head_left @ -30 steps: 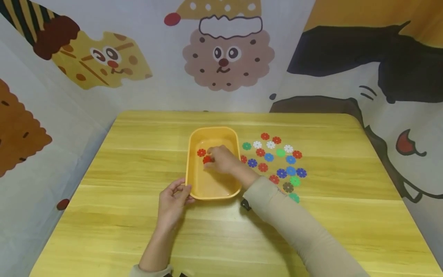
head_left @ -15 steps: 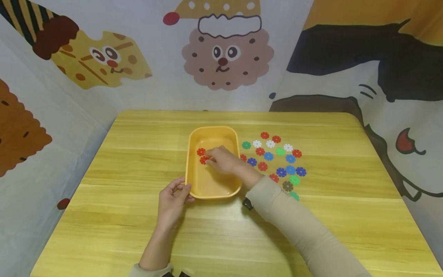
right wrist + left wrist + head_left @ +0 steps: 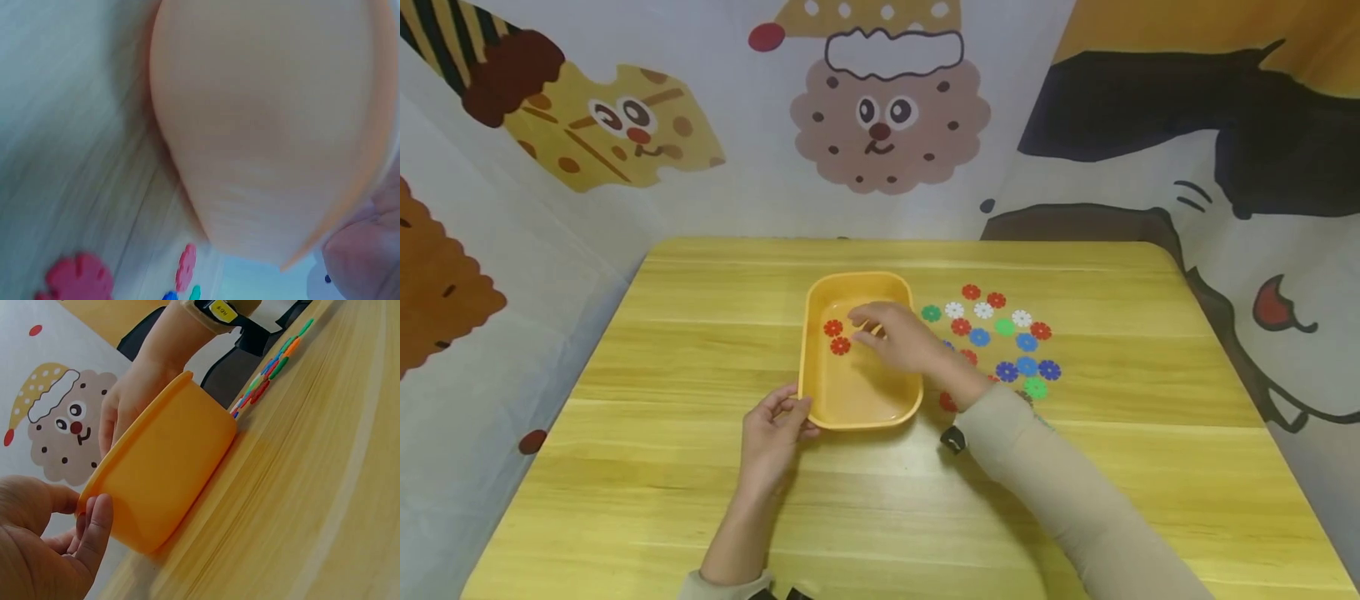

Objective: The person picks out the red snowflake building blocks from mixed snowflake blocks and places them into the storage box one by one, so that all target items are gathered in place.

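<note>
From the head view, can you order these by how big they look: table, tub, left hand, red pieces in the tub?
Table
Tub
Left hand
Red pieces: the two look alike, so I wouldn't rank them

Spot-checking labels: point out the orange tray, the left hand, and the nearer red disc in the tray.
Orange tray [image 3: 853, 398], head view, bare floor toward its near end.
Left hand [image 3: 772, 428], head view, middle of the hand.
Nearer red disc [image 3: 840, 346], head view, center of its face.
</note>
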{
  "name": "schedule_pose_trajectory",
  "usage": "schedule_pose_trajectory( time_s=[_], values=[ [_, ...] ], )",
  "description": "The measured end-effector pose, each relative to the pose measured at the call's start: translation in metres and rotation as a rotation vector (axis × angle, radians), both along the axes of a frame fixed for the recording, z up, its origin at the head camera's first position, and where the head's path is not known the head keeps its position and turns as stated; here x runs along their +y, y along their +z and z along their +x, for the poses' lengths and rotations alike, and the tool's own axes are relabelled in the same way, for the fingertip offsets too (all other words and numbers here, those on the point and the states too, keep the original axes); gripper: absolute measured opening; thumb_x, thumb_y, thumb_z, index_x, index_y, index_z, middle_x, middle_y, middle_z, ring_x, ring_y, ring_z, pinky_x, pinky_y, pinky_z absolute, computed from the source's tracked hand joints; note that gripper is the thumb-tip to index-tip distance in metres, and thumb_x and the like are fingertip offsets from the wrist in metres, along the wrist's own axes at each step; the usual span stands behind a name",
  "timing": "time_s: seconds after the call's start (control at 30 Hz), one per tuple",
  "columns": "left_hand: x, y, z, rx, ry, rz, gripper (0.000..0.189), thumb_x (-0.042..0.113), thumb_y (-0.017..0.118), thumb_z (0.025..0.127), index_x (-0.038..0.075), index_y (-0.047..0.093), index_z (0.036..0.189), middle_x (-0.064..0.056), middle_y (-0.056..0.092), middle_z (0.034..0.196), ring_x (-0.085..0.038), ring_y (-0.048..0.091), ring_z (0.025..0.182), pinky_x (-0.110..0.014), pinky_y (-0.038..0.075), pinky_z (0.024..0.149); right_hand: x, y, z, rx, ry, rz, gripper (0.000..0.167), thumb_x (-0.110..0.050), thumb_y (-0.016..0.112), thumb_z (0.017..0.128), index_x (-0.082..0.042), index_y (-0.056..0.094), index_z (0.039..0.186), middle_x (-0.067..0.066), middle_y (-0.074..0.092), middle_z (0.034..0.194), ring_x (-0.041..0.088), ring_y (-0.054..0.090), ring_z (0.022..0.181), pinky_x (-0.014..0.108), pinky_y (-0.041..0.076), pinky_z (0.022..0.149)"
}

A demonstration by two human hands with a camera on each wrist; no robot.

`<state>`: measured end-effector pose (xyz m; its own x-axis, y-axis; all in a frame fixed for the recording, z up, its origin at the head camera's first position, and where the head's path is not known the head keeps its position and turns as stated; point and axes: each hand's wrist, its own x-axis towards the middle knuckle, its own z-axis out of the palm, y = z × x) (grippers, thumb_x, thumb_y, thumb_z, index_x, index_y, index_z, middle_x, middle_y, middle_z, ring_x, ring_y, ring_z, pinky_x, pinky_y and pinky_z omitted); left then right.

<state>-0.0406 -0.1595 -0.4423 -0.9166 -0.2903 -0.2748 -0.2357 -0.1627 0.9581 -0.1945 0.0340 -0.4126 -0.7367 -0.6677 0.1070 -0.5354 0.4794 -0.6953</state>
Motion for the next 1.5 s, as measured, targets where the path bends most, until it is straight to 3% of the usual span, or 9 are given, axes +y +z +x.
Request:
schedule_pose_trajectory(
  time_s=[0.17,0.47,0.73,0.87,1.03,1.17,1.27,1.5],
  values=[
    [0.0,0.001,0.0,0.003,0.01,0.005,0.036,-0.002,0.063,0.098,-0.012,0.053,0.131,-0.01,0.057,0.096,-0.011,0.065,0.066,-0.027,0.067,0.067,0.014,0.001,-0.003,0.045,-0.047,-0.089,0.032,-0.013,0.064,0.101,0.003,0.063,0.129,0.014,0.07,0.113,0.022,0.067,0.096,0.026,0.063,0.081],
    [-0.002,0.001,-0.002,0.002,0.01,-0.01,0.034,-0.002,0.063,0.098,-0.011,0.055,0.129,-0.013,0.057,0.098,-0.013,0.066,0.066,-0.028,0.067,0.068,0.04,-0.007,-0.01,0.228,-0.146,-0.241,0.024,-0.007,0.068,0.098,0.007,0.068,0.117,0.013,0.073,0.095,0.022,0.068,0.08,0.028,0.062,0.065],
    [-0.003,0.003,-0.001,0.003,-0.005,-0.021,0.036,0.0,0.063,0.098,-0.011,0.054,0.131,-0.013,0.058,0.099,-0.012,0.066,0.067,-0.027,0.067,0.069,0.059,-0.014,-0.012,0.232,-0.281,-0.269,0.024,-0.013,0.065,0.099,0.006,0.067,0.113,0.013,0.072,0.093,0.023,0.065,0.079,0.032,0.059,0.062],
    [-0.003,0.002,-0.001,0.002,-0.007,-0.026,0.036,0.0,0.063,0.098,-0.011,0.054,0.131,-0.012,0.058,0.097,-0.012,0.067,0.067,-0.027,0.067,0.068,0.068,-0.02,-0.015,0.18,-0.307,-0.21,0.017,-0.01,0.065,0.099,0.003,0.068,0.109,0.011,0.07,0.09,0.022,0.065,0.078,0.032,0.061,0.065],
    [-0.003,0.002,-0.001,-0.005,-0.007,-0.033,0.033,-0.001,0.062,0.099,-0.01,0.056,0.129,-0.013,0.057,0.097,-0.013,0.067,0.067,-0.029,0.067,0.069,0.078,-0.026,-0.018,0.039,-0.266,0.008,0.017,-0.011,0.07,0.096,0.001,0.07,0.108,0.012,0.07,0.099,0.025,0.066,0.086,0.037,0.063,0.078],
    [-0.003,0.001,0.0,-0.013,-0.008,-0.037,0.032,-0.002,0.062,0.099,-0.009,0.056,0.129,-0.014,0.057,0.098,-0.013,0.067,0.066,-0.03,0.067,0.069,0.081,-0.027,-0.02,-0.019,-0.216,0.158,0.018,-0.018,0.077,0.092,-0.005,0.071,0.103,0.011,0.069,0.101,0.027,0.064,0.095,0.04,0.061,0.086],
    [-0.003,0.001,0.0,-0.014,-0.009,-0.037,0.032,-0.001,0.062,0.099,-0.01,0.056,0.129,-0.014,0.057,0.098,-0.014,0.067,0.067,-0.031,0.067,0.07,0.082,-0.028,-0.02,-0.04,-0.202,0.214,0.021,-0.023,0.079,0.09,-0.007,0.07,0.101,0.008,0.068,0.098,0.026,0.062,0.095,0.039,0.06,0.086],
    [-0.002,0.001,0.0,-0.022,-0.016,-0.046,0.032,0.0,0.062,0.099,-0.009,0.056,0.129,-0.014,0.057,0.098,-0.014,0.067,0.067,-0.03,0.067,0.069,0.082,-0.031,-0.019,-0.082,-0.204,0.247,0.02,-0.021,0.08,0.09,-0.006,0.07,0.099,0.004,0.062,0.083,0.022,0.056,0.082,0.032,0.054,0.07]
  ],
)
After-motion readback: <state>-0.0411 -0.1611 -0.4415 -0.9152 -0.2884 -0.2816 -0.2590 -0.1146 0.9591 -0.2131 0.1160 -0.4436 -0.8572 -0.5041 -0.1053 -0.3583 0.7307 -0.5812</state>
